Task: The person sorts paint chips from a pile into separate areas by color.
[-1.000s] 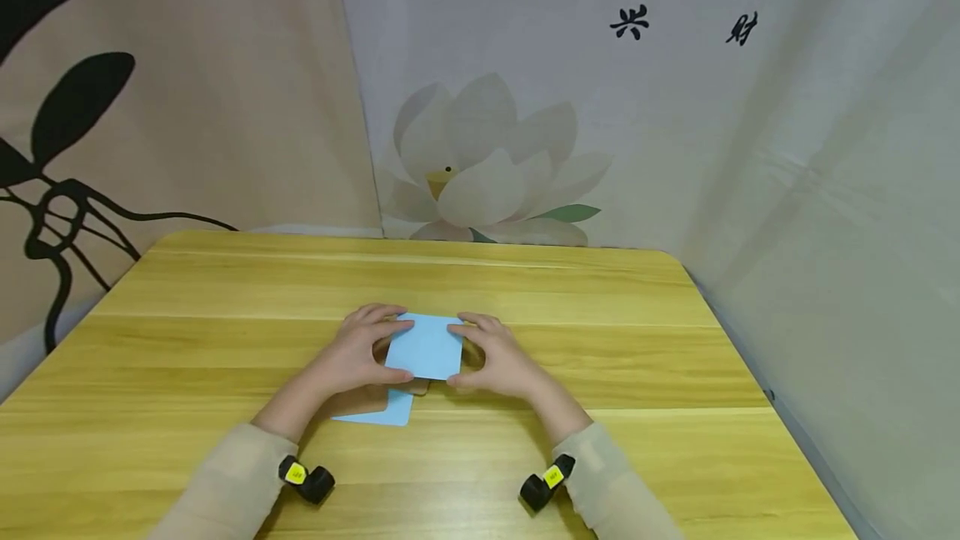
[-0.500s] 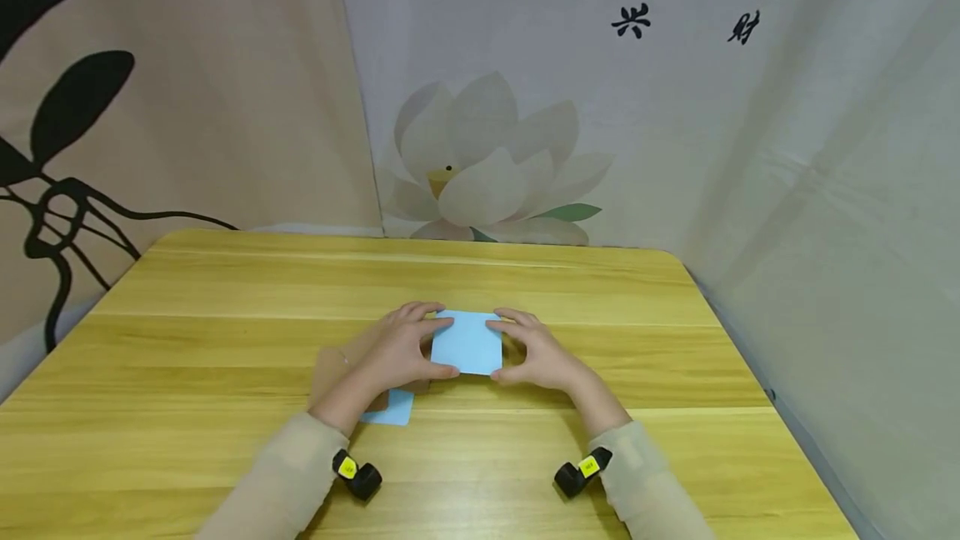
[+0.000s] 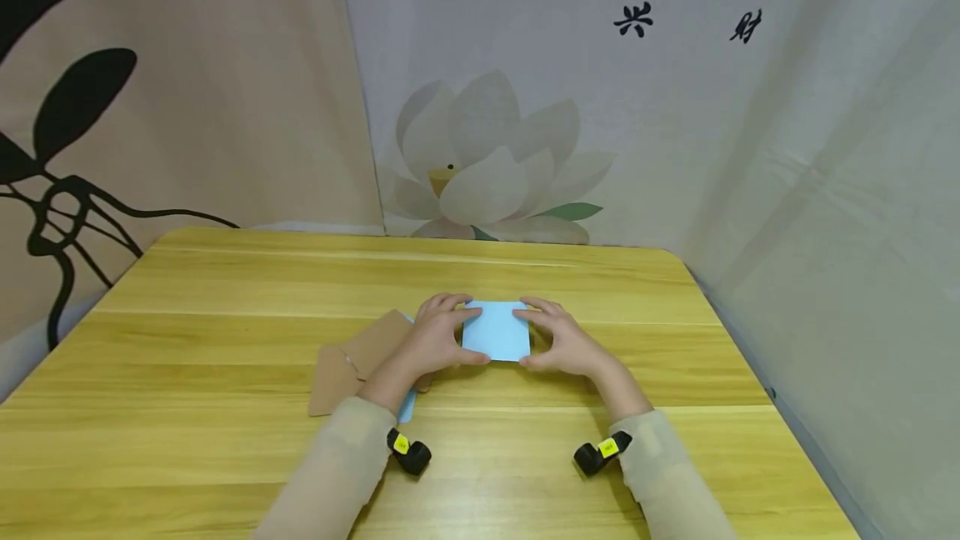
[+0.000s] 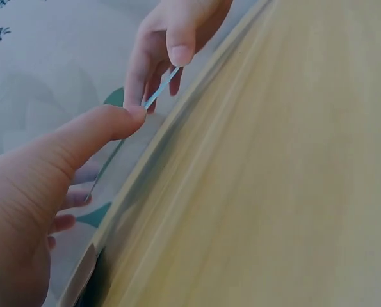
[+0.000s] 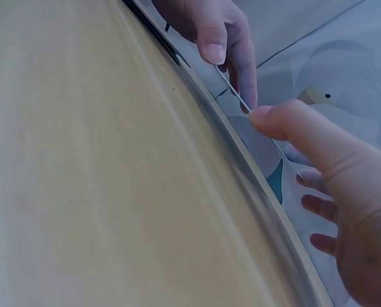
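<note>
On the yellow wood-grain table [image 3: 637,290], left of the middle and well apart from the far edge, flat brown cards [image 3: 333,382] lie partly overlapping, their outlines partly hidden by the person's left forearm. Pieces of light blue card [image 3: 407,408] show next to them, one by the forearm's inner side and a sliver at the top; how many there are cannot be told. A beige sleeve [image 3: 330,457] covers that forearm, with a small black device [image 3: 408,451] bearing a yellow label at its cuff.

Next comes the left hand [image 3: 438,336], gripping the left side of a light blue, roughly rectangular card [image 3: 497,332] between thumb and fingers. This card is held above the table, near its middle and somewhat closer to the far edge than the brown cards; both wrist views show it nearly edge-on. The right hand [image 3: 558,340] grips the card's right side in the same way, thumb on the near corner and fingers at the far one. Its beige cuff carries a matching black device [image 3: 602,452].
</note>
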Available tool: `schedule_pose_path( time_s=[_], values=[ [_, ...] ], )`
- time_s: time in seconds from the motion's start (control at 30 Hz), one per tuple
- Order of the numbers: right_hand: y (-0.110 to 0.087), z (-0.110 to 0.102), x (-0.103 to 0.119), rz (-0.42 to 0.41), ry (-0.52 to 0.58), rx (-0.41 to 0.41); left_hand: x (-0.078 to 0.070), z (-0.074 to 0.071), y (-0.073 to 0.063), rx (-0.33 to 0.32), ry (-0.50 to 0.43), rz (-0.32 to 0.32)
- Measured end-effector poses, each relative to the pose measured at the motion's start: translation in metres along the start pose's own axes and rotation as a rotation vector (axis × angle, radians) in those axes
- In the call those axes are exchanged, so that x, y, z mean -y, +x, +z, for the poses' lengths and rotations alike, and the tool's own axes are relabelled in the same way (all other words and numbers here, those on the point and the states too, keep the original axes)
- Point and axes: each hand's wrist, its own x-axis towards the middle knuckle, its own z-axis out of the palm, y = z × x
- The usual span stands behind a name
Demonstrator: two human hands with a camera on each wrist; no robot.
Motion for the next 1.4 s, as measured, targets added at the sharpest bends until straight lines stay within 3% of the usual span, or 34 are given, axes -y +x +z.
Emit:
schedule_pose_path(
  time_s=[0.63, 1.4],
  values=[
    [0.002, 0.000, -0.010, 0.047, -0.051, 0.026, 0.005, 0.014, 0.008, 0.039, 0.021, -0.018],
    [0.001, 0.002, -0.011, 0.057, -0.121, 0.066, 0.003, 0.013, 0.007, 0.091, 0.036, -0.035]
  ],
)
